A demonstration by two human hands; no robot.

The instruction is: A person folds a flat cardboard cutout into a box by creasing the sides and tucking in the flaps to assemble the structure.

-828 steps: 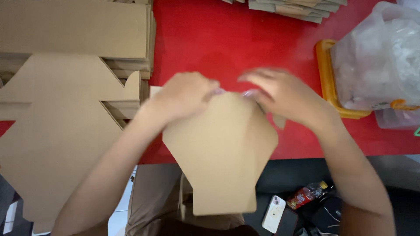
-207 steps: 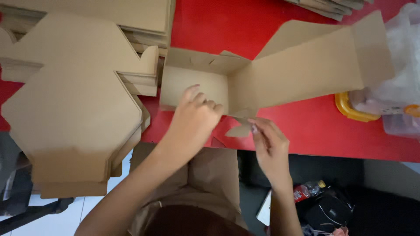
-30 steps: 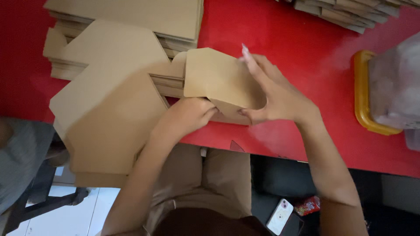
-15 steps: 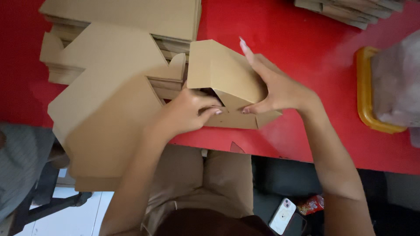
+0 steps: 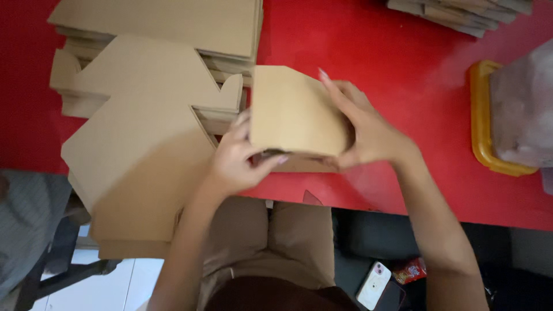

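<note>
Red table [image 5: 368, 52] bears flat cardboard stacks [image 5: 155, 34]; pale floor [image 5: 115, 288] below.

A red table [image 5: 368, 52] carries flat cardboard stacks [image 5: 144, 115], a cardboard box [image 5: 294, 115] and a yellow tray [image 5: 481, 115].

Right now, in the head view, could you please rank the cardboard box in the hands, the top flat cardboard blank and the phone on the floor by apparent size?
1. flat cardboard blank
2. cardboard box
3. phone, though it lies farther from the camera.

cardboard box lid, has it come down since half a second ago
Yes. The lid has folded down nearly flat over the box, judged against the flat cardboard stack beside it.
</note>
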